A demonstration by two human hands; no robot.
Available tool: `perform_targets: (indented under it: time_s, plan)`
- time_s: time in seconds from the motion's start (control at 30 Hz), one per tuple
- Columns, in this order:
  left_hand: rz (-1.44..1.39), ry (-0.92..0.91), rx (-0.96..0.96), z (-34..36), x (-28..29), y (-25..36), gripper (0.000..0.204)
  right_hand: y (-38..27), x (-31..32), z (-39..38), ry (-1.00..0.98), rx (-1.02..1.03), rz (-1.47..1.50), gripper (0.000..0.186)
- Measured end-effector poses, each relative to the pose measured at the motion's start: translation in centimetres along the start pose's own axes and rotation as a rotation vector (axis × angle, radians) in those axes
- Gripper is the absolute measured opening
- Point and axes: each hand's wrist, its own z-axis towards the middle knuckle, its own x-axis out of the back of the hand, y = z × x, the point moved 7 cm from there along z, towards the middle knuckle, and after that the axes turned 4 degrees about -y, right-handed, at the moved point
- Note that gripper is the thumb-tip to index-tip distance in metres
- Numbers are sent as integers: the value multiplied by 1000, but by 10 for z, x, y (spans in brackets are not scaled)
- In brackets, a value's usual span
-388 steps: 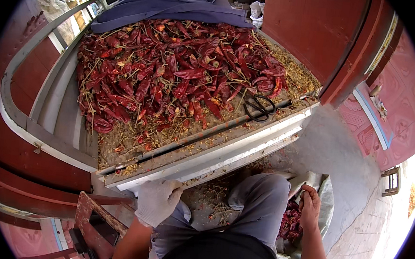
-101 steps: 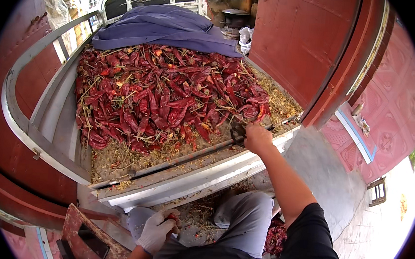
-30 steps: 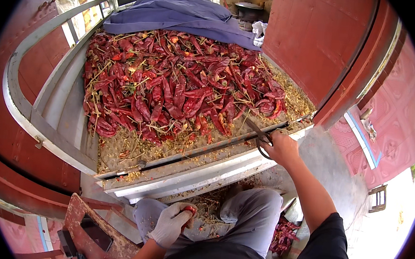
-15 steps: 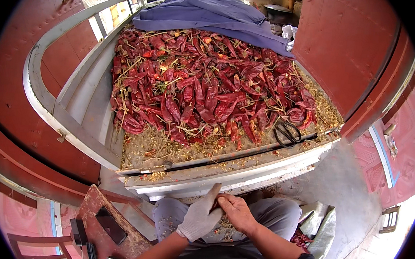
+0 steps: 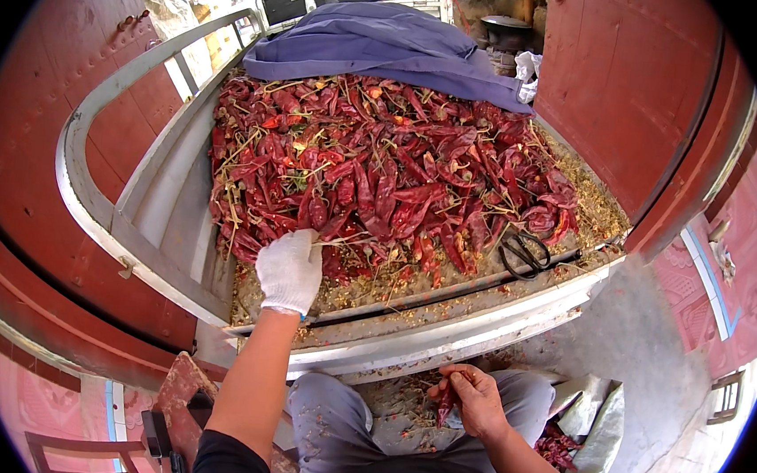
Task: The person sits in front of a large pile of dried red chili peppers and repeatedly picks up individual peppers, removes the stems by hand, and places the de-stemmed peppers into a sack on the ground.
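A broad heap of dried red chili peppers [image 5: 374,174] with pale stems lies on the truck bed in front of me. My left hand [image 5: 290,270], in a white knitted glove, reaches to the heap's near left edge. Its fingers are curled closed at a dried chili pepper there, with a pale stem beside the thumb; the fingertips are partly hidden. Bare, my right hand [image 5: 475,401] stays above my lap between my knees. Its thumb and fingers pinch another dried chili pepper [image 5: 446,404], which hangs down dark red.
Black-handled scissors [image 5: 524,253] lie at the bed's right rear corner. A purple-blue cloth [image 5: 384,55] covers the heap's far end. A metal side rail [image 5: 73,159] bounds the left. By my right knee an open sack [image 5: 599,423] holds peppers. A worn wooden stool [image 5: 181,390] stands lower left.
My hands were together above my lap and are now apart. The gloved left hand has moved forward and left to the heap; the right has shifted slightly right and down, a pepper now showing in it.
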Motion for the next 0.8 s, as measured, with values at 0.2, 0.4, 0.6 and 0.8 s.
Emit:
perform_targets:
  time_s: [0.2,0.4,0.6,0.8]
  plan:
    - [-336,144,88,-31,63,-10,16,-38,-18,7,9,286,-498,17]
    - [-279,58,169,-74,85,3,17,-122,-108,31,-63,735,-1032,23]
    - [-429,61,113,-98,83,28,21,-126,-164,74,-194,865,-1228,33]
    - [-738,-39,193,-110,86,34,32,-107,-194,82,-446,869,-1508,33]
